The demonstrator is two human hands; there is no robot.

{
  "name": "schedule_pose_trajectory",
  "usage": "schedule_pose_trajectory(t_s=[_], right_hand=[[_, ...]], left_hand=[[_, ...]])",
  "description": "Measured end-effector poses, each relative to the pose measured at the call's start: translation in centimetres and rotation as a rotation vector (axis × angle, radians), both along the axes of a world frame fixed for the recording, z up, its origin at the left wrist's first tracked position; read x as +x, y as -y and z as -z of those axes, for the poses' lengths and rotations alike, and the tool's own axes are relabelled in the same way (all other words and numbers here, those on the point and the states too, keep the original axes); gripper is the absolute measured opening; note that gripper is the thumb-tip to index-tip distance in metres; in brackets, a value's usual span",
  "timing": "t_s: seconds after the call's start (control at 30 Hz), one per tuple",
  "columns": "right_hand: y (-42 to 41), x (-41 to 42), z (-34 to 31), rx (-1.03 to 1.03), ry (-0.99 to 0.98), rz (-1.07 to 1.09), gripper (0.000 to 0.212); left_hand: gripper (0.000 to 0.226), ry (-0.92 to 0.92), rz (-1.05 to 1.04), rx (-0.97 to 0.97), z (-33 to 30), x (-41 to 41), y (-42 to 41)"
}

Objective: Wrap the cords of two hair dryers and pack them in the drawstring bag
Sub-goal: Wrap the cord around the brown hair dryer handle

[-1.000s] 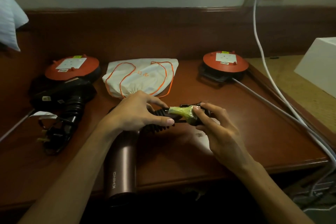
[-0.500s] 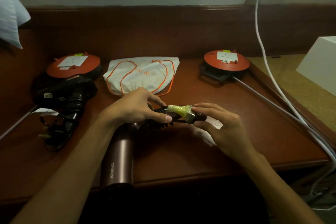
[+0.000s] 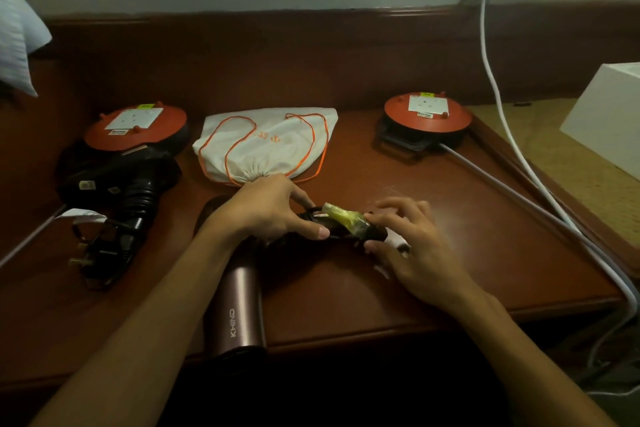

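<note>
A rose-coloured hair dryer (image 3: 237, 308) marked KHIND lies on the wooden table, its barrel pointing at me. Its black cord is bundled into a short coil (image 3: 349, 230) bound with a yellow-green band (image 3: 344, 217). My left hand (image 3: 273, 210) grips the coil's left end with thumb and fingers. My right hand (image 3: 412, 246) pinches the coil's right end, upper fingers spread. A black hair dryer (image 3: 138, 184) with its cord and plug (image 3: 100, 253) loose lies at the left. The white drawstring bag (image 3: 266, 146) with orange cords lies flat behind my left hand, its mouth gathered.
Two orange cable reels stand at the back, one at the left (image 3: 136, 128) and one at the right (image 3: 427, 114). White and grey cables (image 3: 512, 135) run from a wall socket down the table's right edge. A white box (image 3: 606, 118) sits at the far right.
The cord bundle has sunk closer to the table. My right hand has loosened, its upper fingers lifting off the bundle and spreading. My left hand keeps its grip.
</note>
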State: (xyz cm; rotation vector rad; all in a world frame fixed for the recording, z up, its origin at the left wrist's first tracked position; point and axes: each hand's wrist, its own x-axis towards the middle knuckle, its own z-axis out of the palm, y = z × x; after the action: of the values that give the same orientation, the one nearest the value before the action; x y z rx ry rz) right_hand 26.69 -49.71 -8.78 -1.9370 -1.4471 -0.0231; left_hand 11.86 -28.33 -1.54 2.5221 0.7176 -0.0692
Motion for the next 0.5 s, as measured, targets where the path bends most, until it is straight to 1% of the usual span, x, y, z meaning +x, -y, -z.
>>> schedule_pose_trajectory(t_s=[0.07,0.17,0.23,0.27,0.33,0.4,0.5], right_hand=[[-0.3,-0.1,-0.5,-0.089,0.170,0.029,0.042],[-0.9,-0.8,-2.1,-0.273,0.285,0.014,0.047],[-1.8,-1.0,-2.9,-0.403,0.366,0.007,0.047],[-2.1,-0.8,-3.2,-0.423,0.369,-0.002,0.043],[-2.3,0.1,-3.5,-0.360,0.277,-0.021,0.032],[-2.0,1.0,-3.6,-0.249,0.189,-0.041,0.026],[-1.9,1.1,-3.7,-0.141,0.204,-0.055,0.028]], left_hand=[[0.065,-0.004,-0.007,0.020,0.0,0.1,0.1],[0.070,-0.040,0.006,0.038,-0.3,0.1,0.3],[0.079,-0.098,0.046,0.110,-0.3,0.1,0.6],[0.082,-0.119,0.072,0.167,-0.2,0.1,0.7],[0.081,-0.112,0.104,0.229,-0.1,0.0,0.8],[0.074,-0.103,0.127,0.193,-0.4,-0.3,0.6],[0.073,-0.130,0.171,0.101,-0.9,-0.4,0.1]])
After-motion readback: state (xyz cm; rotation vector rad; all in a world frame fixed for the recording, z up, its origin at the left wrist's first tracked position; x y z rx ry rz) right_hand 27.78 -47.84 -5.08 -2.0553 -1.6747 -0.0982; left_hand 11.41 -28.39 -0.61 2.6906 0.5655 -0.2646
